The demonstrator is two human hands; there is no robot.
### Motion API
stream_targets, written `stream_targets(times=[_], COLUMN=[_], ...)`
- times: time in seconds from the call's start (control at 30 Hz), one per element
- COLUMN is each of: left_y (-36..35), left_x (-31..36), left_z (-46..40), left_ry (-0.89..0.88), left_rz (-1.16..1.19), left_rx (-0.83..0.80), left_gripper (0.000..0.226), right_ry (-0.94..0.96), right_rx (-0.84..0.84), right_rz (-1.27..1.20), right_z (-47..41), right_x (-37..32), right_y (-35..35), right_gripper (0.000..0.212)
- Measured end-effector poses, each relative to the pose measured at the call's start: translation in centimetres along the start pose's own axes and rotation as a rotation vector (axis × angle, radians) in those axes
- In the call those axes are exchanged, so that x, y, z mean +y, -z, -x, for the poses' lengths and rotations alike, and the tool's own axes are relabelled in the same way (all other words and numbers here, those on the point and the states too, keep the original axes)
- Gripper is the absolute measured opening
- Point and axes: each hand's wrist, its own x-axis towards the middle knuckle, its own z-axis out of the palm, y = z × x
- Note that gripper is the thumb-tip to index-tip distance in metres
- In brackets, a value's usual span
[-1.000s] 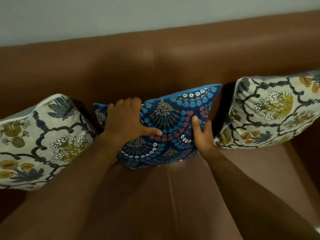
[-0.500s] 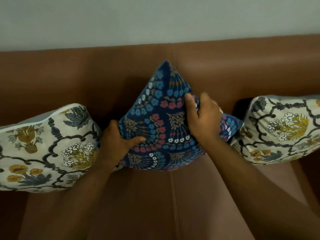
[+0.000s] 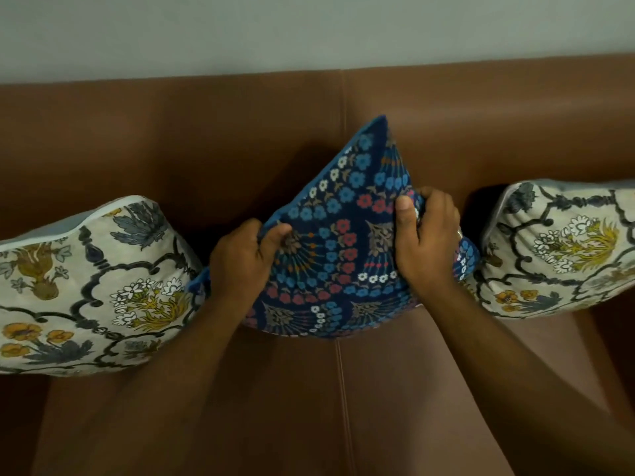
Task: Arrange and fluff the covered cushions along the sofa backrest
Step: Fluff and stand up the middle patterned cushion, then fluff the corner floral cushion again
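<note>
A dark blue cushion with blue, red and white flowers stands on one corner at the middle of the brown sofa backrest, its top corner pointing up. My left hand grips its left edge, thumb on the front. My right hand clasps its right side, fingers wrapped over the fabric. A cream floral cushion leans against the backrest on the left, touching the blue one. A second cream floral cushion leans on the right.
The brown sofa seat stretches below the cushions with a seam down its middle. A pale wall rises behind the backrest.
The blue cushion was lying wide against the backrest, then got turned up onto a corner. My left hand has shifted up onto its left edge, and my right hand stays on the right side.
</note>
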Motion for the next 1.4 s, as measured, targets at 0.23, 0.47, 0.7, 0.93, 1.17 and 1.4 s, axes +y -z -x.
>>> stream_targets(times=[0.23, 0.47, 0.7, 0.93, 1.17, 1.4], left_y=[1.0, -0.7, 0.6, 11.8, 22.5, 28.5], left_x=[1.3, 2.2, 1.7, -3.3, -14.0, -25.6], left_z=[0.2, 2.7, 2.7, 3.0, 2.6, 1.7], left_ry=[0.069, 0.022, -0.087, -0.151, -0.095, 0.079], left_rz=[0.005, -0.101, -0.174, -0.328, -0.599, -0.714], left_rx=[0.146, -0.172, -0.321, -0.138, -0.065, -0.374], left_gripper=[0.085, 0.114, 0.112, 0.100, 0.128, 0.124], right_ry=[-0.046, -0.062, -0.137, -0.116, -0.057, -0.458], right_rx=[-0.057, -0.218, -0.293, 0.077, -0.579, -0.621], right_rz=[-0.073, 0.084, 0.219, -0.011, -0.392, -0.435], right_z=[0.3, 2.1, 3.0, 10.7, 19.1, 19.0], right_x=[0.4, 3.8, 4.2, -7.5, -20.7, -21.3], right_y=[0.5, 1.5, 1.7, 0.2, -11.4, -20.7], right_gripper=[0.094, 0.085, 0.069, 0.050, 0.071, 0.131])
